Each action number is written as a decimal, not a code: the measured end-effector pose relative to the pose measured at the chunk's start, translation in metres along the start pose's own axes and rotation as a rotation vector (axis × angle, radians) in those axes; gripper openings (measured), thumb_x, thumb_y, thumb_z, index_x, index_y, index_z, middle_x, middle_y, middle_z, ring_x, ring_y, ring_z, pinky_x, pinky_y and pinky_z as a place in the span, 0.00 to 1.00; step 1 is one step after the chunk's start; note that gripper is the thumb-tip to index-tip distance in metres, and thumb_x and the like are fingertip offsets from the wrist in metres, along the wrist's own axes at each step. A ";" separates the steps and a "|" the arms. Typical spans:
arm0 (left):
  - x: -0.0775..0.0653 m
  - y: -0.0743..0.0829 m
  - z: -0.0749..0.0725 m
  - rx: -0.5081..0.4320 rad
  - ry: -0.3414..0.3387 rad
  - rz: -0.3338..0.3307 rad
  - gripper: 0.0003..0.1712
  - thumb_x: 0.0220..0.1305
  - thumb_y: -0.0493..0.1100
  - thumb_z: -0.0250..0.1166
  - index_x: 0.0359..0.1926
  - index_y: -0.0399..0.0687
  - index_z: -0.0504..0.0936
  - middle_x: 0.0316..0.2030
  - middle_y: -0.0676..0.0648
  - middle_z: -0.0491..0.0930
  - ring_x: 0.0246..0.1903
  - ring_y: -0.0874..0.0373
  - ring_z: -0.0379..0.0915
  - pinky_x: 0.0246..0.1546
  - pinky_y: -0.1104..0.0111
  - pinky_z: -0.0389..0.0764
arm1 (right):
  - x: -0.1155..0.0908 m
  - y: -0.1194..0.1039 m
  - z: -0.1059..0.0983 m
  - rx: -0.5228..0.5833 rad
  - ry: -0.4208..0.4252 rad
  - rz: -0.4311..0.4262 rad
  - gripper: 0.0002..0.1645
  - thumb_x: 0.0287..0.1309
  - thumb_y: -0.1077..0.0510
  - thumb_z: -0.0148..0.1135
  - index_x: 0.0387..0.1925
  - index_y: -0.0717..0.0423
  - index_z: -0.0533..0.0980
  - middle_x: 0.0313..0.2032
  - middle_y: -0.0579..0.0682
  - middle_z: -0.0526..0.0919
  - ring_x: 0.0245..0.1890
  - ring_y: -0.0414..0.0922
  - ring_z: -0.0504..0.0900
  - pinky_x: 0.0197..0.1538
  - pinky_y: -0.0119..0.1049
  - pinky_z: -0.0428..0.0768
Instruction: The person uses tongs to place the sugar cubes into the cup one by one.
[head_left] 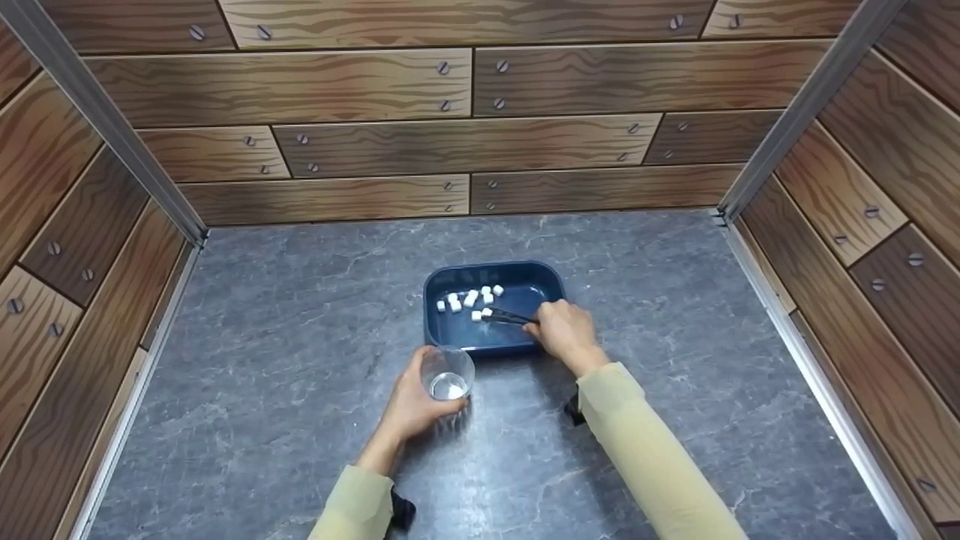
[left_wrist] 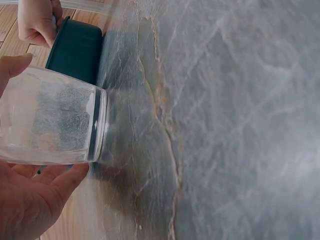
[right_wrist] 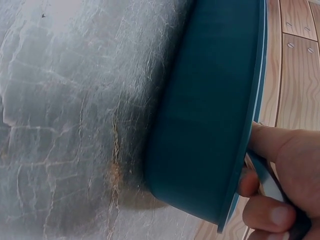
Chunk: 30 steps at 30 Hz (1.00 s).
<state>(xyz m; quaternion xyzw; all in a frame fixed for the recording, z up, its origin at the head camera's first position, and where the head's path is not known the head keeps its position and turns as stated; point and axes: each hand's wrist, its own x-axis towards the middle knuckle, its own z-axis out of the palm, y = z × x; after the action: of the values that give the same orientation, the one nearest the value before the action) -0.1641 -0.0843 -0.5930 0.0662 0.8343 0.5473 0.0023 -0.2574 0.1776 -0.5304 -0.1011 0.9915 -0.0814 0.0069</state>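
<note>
My left hand [head_left: 416, 397] holds a clear cup [head_left: 448, 367] just in front of a dark blue tub [head_left: 517, 341]. The cup's base is close to the grey surface in the left wrist view; a white spot shows at its bottom, cube or glare I cannot tell. With my right hand [head_left: 568, 334] I grip dark tongs [head_left: 512, 318] over the tub's right side. Their tips are at a white cube [head_left: 487, 312]; whether they pinch it is too small to tell. Several more white cubes [head_left: 470, 298] lie in the tub, mostly left and centre. In the right wrist view the tub wall [right_wrist: 210, 110] hides the tong tips.
The tub stands on a grey marbled surface [head_left: 285, 360]. A wood-plank patterned wall [head_left: 375, 142] rises behind it, with similar panels [head_left: 862, 217] left and right. Metal strips [head_left: 840, 420] run along the side edges.
</note>
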 end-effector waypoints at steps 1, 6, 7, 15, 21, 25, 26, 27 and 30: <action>0.000 0.000 0.000 0.001 0.000 0.002 0.58 0.32 0.45 0.83 0.66 0.40 0.63 0.53 0.38 0.75 0.53 0.42 0.73 0.57 0.50 0.72 | 0.000 0.000 0.000 -0.002 0.004 -0.001 0.15 0.60 0.46 0.67 0.26 0.52 0.85 0.23 0.50 0.82 0.23 0.51 0.80 0.29 0.50 0.79; 0.000 -0.001 0.000 0.012 0.001 0.003 0.58 0.33 0.45 0.83 0.66 0.39 0.63 0.54 0.38 0.75 0.53 0.43 0.73 0.57 0.51 0.72 | 0.000 0.000 0.001 -0.006 0.012 -0.004 0.15 0.60 0.46 0.67 0.26 0.52 0.85 0.24 0.51 0.82 0.24 0.53 0.80 0.29 0.51 0.79; 0.000 -0.001 0.000 0.014 0.000 0.001 0.58 0.33 0.46 0.83 0.67 0.40 0.63 0.54 0.38 0.75 0.54 0.43 0.72 0.56 0.51 0.72 | -0.001 0.000 0.001 -0.008 0.012 -0.003 0.15 0.59 0.47 0.67 0.26 0.52 0.85 0.24 0.51 0.82 0.24 0.53 0.80 0.28 0.51 0.78; 0.000 -0.001 0.000 0.026 -0.008 -0.003 0.58 0.34 0.47 0.82 0.67 0.40 0.63 0.55 0.38 0.74 0.54 0.44 0.72 0.56 0.52 0.72 | -0.002 -0.001 0.003 -0.028 0.021 -0.001 0.15 0.59 0.48 0.68 0.24 0.52 0.84 0.25 0.54 0.84 0.24 0.55 0.82 0.27 0.52 0.78; 0.000 0.000 0.000 0.008 -0.002 -0.004 0.58 0.33 0.46 0.83 0.67 0.40 0.62 0.54 0.37 0.75 0.54 0.43 0.72 0.56 0.51 0.73 | -0.003 0.000 0.004 -0.031 0.042 -0.004 0.15 0.59 0.48 0.68 0.24 0.52 0.83 0.25 0.54 0.84 0.25 0.57 0.82 0.27 0.53 0.79; -0.001 0.000 0.000 0.018 0.000 -0.014 0.59 0.33 0.46 0.83 0.67 0.40 0.62 0.55 0.37 0.75 0.54 0.43 0.72 0.56 0.52 0.73 | -0.004 0.000 0.004 -0.027 0.047 -0.012 0.15 0.60 0.48 0.67 0.23 0.51 0.83 0.23 0.52 0.83 0.25 0.56 0.82 0.27 0.52 0.78; -0.001 0.000 0.000 0.024 0.000 -0.015 0.59 0.33 0.47 0.83 0.67 0.40 0.62 0.55 0.37 0.74 0.54 0.43 0.72 0.56 0.52 0.72 | -0.005 -0.001 0.004 -0.023 0.050 -0.014 0.15 0.60 0.48 0.67 0.23 0.51 0.83 0.23 0.52 0.83 0.25 0.56 0.82 0.27 0.52 0.78; -0.001 0.000 0.000 0.029 0.001 -0.016 0.59 0.33 0.47 0.83 0.67 0.39 0.62 0.55 0.37 0.74 0.54 0.43 0.72 0.56 0.52 0.72 | -0.006 -0.001 0.003 -0.018 0.057 -0.021 0.15 0.61 0.48 0.66 0.23 0.51 0.83 0.23 0.51 0.82 0.25 0.56 0.82 0.27 0.52 0.78; -0.001 0.001 0.000 0.040 0.001 -0.021 0.59 0.34 0.47 0.82 0.68 0.39 0.62 0.56 0.37 0.74 0.54 0.43 0.72 0.57 0.52 0.72 | -0.009 -0.001 0.000 0.013 0.082 -0.038 0.13 0.61 0.48 0.66 0.26 0.50 0.85 0.20 0.48 0.80 0.24 0.54 0.81 0.26 0.51 0.78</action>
<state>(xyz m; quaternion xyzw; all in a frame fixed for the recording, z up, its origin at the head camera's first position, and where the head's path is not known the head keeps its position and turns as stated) -0.1633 -0.0843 -0.5923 0.0574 0.8457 0.5306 0.0061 -0.2487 0.1783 -0.5301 -0.1167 0.9883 -0.0919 -0.0346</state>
